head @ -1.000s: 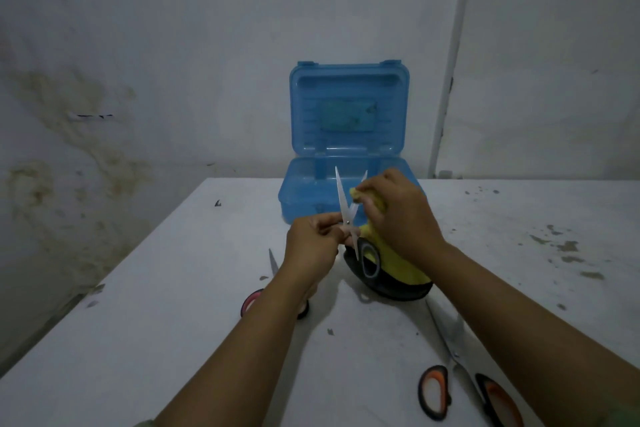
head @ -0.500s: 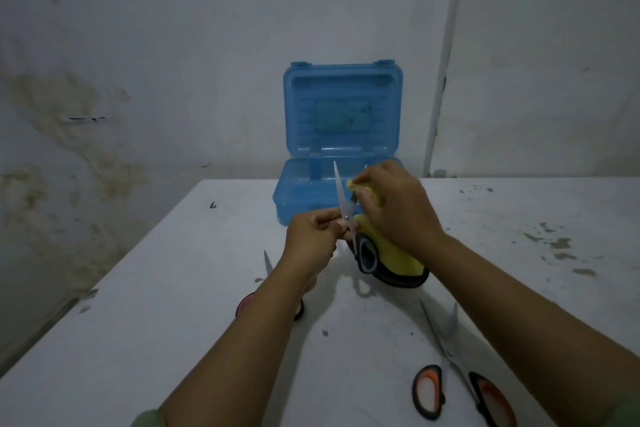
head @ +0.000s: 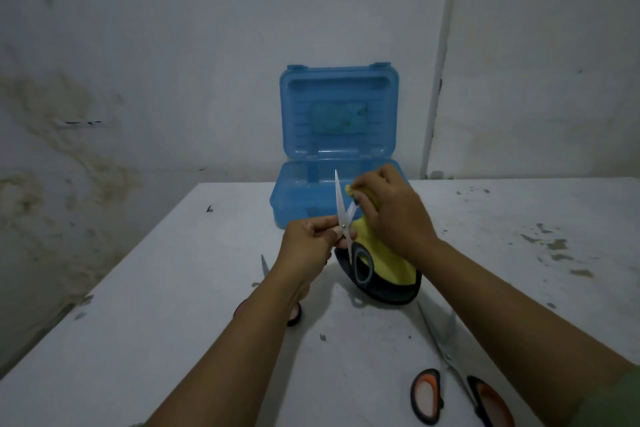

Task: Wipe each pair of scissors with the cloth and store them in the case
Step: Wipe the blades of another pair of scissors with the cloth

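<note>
While the open scissors [head: 346, 229] are pinched at the pivot by the left hand [head: 308, 243], blades point up and away, handles toward the viewer | one blade is wrapped in the yellow cloth [head: 381, 256], gripped by the right hand [head: 391, 211] | held above the table [head: 173, 288], before the open blue case [head: 339, 114].

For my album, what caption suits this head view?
Left hand holds open scissors while right hand wipes a blade with yellow cloth, before open blue case.

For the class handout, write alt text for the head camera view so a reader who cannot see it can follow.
The left hand holds open scissors while the right hand wipes one blade with a yellow cloth. An open blue case stands behind.
</note>
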